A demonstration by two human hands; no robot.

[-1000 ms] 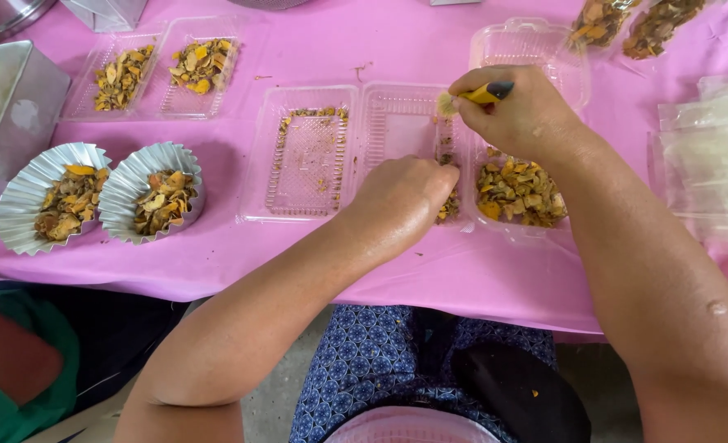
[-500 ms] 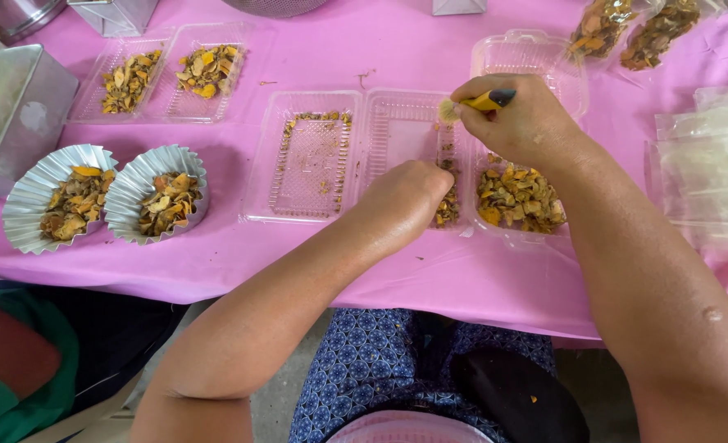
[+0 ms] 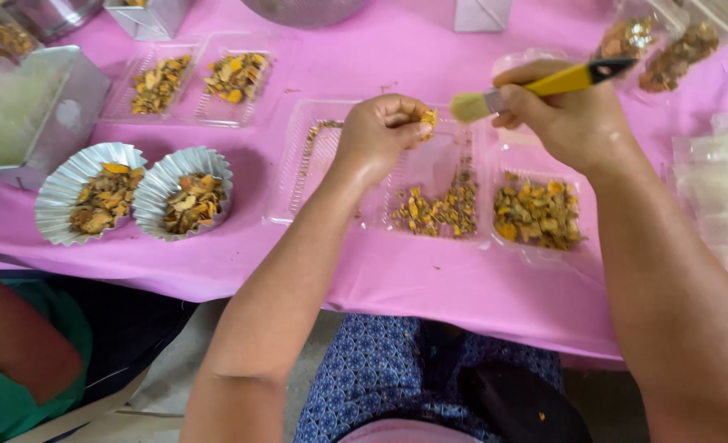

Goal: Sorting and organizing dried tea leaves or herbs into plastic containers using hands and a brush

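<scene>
Left hand: raised over the clear tray, fingertips pinching a yellow chip.
Right hand: at 3 o'clock of the left, clenched on a yellow brush, bristles just beside the chip.
Table edge: at 6 o'clock, near the trays.
Open room: bare pink cloth at 12 o'clock.
Foil cups: at 9 o'clock, near the edge.

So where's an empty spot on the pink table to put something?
Bare pink cloth runs along the near edge, below the clear trays. Another patch lies between the far trays and the metal bowl. The left side is crowded with foil cups and a metal box.
</scene>
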